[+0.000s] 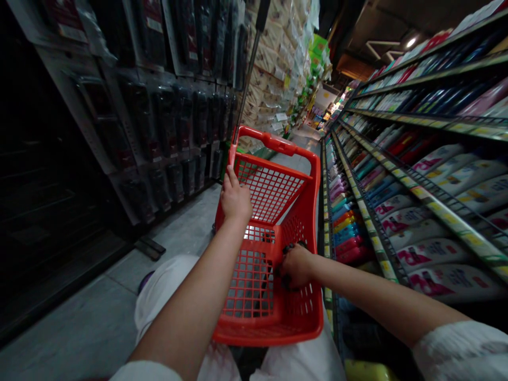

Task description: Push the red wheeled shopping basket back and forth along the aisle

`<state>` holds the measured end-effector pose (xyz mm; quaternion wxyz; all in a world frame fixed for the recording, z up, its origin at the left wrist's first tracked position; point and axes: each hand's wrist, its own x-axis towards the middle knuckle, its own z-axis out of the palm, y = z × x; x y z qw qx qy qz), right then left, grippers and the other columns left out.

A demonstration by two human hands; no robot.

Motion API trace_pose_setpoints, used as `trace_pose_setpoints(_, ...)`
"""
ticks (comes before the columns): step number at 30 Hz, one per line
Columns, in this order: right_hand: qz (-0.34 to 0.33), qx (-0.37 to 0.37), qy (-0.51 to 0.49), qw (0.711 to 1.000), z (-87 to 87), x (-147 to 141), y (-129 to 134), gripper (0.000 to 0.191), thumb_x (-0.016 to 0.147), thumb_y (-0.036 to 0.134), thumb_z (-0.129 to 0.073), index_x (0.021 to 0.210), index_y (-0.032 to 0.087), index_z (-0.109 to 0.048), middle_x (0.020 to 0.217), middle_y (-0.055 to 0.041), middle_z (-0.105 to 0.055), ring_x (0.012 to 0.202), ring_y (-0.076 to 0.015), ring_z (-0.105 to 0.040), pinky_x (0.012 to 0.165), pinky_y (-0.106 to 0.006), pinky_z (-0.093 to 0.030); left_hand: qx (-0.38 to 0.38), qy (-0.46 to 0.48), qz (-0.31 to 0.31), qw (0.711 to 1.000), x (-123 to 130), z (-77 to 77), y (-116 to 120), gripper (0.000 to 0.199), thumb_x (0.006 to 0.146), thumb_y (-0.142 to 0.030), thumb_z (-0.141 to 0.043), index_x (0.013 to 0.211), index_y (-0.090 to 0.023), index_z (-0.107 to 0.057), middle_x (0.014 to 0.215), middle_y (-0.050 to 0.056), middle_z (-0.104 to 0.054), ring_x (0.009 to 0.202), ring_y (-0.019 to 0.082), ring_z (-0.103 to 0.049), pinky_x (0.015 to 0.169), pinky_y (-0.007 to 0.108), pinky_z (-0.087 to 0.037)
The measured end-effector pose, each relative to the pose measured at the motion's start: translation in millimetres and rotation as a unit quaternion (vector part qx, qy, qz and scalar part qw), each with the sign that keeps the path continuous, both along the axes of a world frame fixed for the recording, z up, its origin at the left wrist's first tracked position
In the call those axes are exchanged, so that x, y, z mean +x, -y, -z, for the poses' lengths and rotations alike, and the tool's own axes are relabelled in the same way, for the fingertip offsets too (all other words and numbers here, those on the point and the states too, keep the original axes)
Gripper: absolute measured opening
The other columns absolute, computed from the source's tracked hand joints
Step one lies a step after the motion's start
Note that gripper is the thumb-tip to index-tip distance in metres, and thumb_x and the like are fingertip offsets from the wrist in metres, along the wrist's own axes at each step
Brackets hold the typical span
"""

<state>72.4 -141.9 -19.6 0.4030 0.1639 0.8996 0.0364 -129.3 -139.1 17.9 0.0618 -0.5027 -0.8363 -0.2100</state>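
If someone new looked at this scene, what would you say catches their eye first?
The red basket in the middle of the aisle stands out first, with the left hand on its rim and the right hand inside on a dark item. Colourful bottles fill the shelves on the right.

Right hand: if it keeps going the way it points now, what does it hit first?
Probably the dark item under its fingers inside the red basket; the right hand points down and left into it, apparently already touching. Depth unclear.

Left grip (pixel 235 200) clamps the rim of the red basket (pixel 278 296); right grip (pixel 296 266) is down inside it on something dark. Bottle shelves (pixel 416 180) run beside the right grip, dark hanging packets (pixel 174 121) beyond the left.
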Motion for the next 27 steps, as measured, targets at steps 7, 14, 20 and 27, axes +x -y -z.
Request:
trace_pose_setpoints(7, 0.175, -0.223, -0.216, 0.934, -0.2, -23, -33, 0.052, 0.078, 0.024, -0.068, 0.129, 0.020, -0.059, 0.112, -0.0044, -0.070, 0.092, -0.0168, -0.067, 0.076, -0.023, -0.052, -0.011, -0.001, -0.007, 1.000, -1, -2.5, 1, 0.034, 0.089, -0.014, -0.047, 0.112, -0.012, -0.071, 0.163, 0.017, -0.017, 0.143, 0.032, -0.033, 0.101, 0.039, -0.048)
trace_pose_setpoints(14, 0.046, 0.013, -0.021, 0.999, 5.0, -26, -15, 0.033, 0.076, 0.039, -0.072, 0.103, 0.020, -0.073, 0.125, -0.0150, -0.064, 0.117, -0.0345, -0.058, 0.089, -0.045, -0.051, -0.003, 0.001, -0.001, 1.000, -2, -2.1, 1, 0.032, 0.088, -0.015, -0.050, 0.111, -0.011, -0.072, 0.162, 0.018, -0.018, 0.142, 0.033, -0.034, 0.101, 0.040, -0.048)
trace_pose_setpoints(20, -0.060, 0.031, -0.034, 0.997, 16.0, -14, 0, 0.019, 0.084, 0.029, -0.063, 0.098, 0.020, -0.074, 0.101, -0.0150, -0.072, 0.098, -0.0298, -0.066, 0.079, -0.043, -0.053, -0.007, 0.005, -0.006, 1.000, -2, -0.8, -1, 0.031, 0.089, -0.015, -0.049, 0.110, -0.014, -0.072, 0.163, 0.015, -0.017, 0.143, 0.032, -0.033, 0.100, 0.040, -0.049)
trace_pose_setpoints(27, -0.043, 0.113, -0.022, 0.992, 9.8, -12, -28, 0.028, 0.079, 0.036, -0.070, 0.102, 0.020, -0.073, 0.114, -0.0157, -0.066, 0.109, -0.0329, -0.059, 0.084, -0.046, -0.049, 0.004, 0.015, 0.003, 1.000, -3, 0.1, 0, 0.032, 0.088, -0.014, -0.049, 0.110, -0.012, -0.071, 0.163, 0.017, -0.016, 0.144, 0.033, -0.031, 0.101, 0.041, -0.048)
